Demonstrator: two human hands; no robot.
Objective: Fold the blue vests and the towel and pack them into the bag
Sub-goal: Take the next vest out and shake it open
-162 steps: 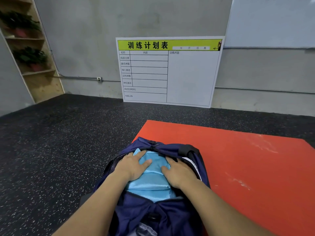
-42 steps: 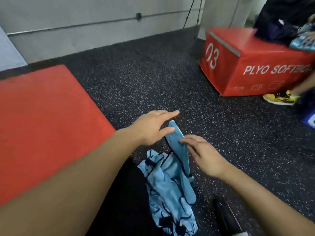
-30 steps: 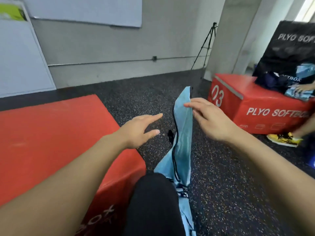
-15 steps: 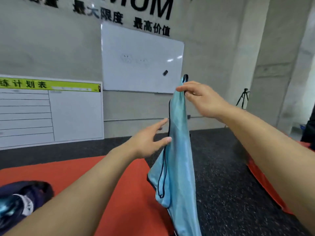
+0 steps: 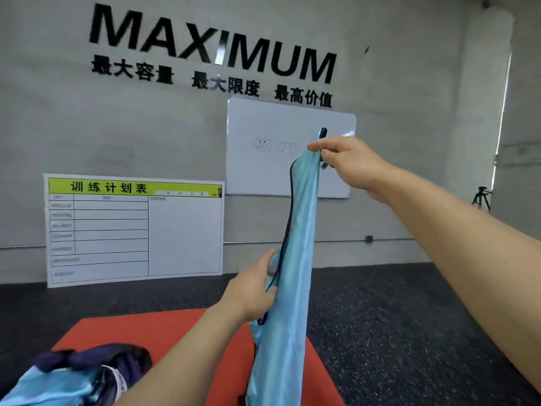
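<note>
A light blue vest (image 5: pixel 295 276) with black trim hangs lengthwise in the air in front of me. My right hand (image 5: pixel 348 162) pinches its top end high up. My left hand (image 5: pixel 254 291) grips the vest's left edge about halfway down. The dark navy bag (image 5: pixel 96 361) lies open at the lower left on the red box (image 5: pixel 181 326), with light blue fabric (image 5: pixel 49 388) showing inside it. No towel is in view.
A schedule board (image 5: pixel 134 230) leans against the grey wall, and a whiteboard (image 5: pixel 263 159) hangs to its right. A tripod (image 5: pixel 481 197) stands at the far right. Dark speckled floor (image 5: pixel 380 317) lies around the red box.
My right hand has lifted the vest from the floor to chest height. My left hand, open half a second ago, has now closed on the vest's edge.
</note>
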